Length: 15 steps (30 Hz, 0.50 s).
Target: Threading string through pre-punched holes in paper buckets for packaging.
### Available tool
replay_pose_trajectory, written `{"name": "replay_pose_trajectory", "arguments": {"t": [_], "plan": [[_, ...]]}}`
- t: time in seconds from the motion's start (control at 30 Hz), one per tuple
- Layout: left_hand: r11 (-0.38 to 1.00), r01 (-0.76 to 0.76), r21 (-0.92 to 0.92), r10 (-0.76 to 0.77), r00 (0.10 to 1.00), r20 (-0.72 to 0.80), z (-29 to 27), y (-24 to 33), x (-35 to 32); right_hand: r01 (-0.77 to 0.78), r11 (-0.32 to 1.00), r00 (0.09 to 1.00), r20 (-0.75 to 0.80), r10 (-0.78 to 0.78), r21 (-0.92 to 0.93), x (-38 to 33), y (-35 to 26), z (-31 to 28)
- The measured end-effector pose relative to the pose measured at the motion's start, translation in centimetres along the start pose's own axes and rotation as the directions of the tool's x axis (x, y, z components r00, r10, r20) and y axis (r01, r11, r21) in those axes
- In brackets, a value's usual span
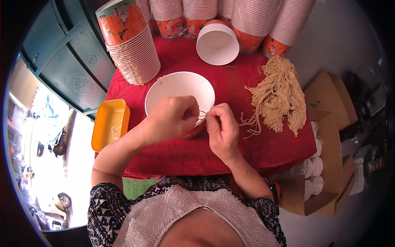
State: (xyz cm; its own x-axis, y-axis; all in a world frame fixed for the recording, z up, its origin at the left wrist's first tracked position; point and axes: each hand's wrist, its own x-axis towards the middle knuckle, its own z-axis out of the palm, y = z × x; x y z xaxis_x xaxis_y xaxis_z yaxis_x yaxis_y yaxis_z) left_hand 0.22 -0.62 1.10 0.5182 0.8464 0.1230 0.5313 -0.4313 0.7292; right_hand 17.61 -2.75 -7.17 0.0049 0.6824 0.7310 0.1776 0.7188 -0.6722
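A large white paper tub (191,84) stands mouth up on the red cloth in front of me, a bit of orange showing on its outside. One tan string (168,86) runs from its far left rim down across the mouth toward my hands. At the near right rim my left hand (175,117) pinches the string, its wrist bent over the tub. Close beside it, my right hand (222,131) grips the string between thumb and forefinger. A small loop shows between the two hands; its exact form is too fine to make out.
A heap of tan strings (279,96) lies right of the tub. A yellow tray (98,127) sits left. A tall tub stack (138,57) with strings stands behind it. Another tub (218,44) lies tipped before wrapped stacks (200,10). Cardboard boxes (325,177) stand lower right.
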Motion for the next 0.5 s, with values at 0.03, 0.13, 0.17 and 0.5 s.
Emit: {"name": "replay_pose_trajectory", "arguments": {"t": [0.03,0.13,0.17,0.5], "plan": [[1.0,-0.03,0.003,0.03,1.0,-0.009,0.2,0.1,-0.3,-0.001,1.0,1.0,0.0,0.001,0.001,0.0,0.0,0.1],[0.992,-0.116,0.051,0.118,0.992,-0.039,0.4,0.6,-0.8,0.013,0.999,0.999,-0.035,-0.014,-0.03,-0.2,0.0,0.4],[0.98,-0.173,0.095,0.178,0.982,-0.057,0.5,0.8,-0.9,-0.018,1.0,0.998,-0.066,0.018,-0.002,-0.4,-0.1,0.6],[0.97,-0.218,0.109,0.227,0.971,-0.076,0.7,1.6,-1.1,0.097,0.982,0.993,-0.047,-0.106,-0.16,-0.4,-0.3,0.0]]}}
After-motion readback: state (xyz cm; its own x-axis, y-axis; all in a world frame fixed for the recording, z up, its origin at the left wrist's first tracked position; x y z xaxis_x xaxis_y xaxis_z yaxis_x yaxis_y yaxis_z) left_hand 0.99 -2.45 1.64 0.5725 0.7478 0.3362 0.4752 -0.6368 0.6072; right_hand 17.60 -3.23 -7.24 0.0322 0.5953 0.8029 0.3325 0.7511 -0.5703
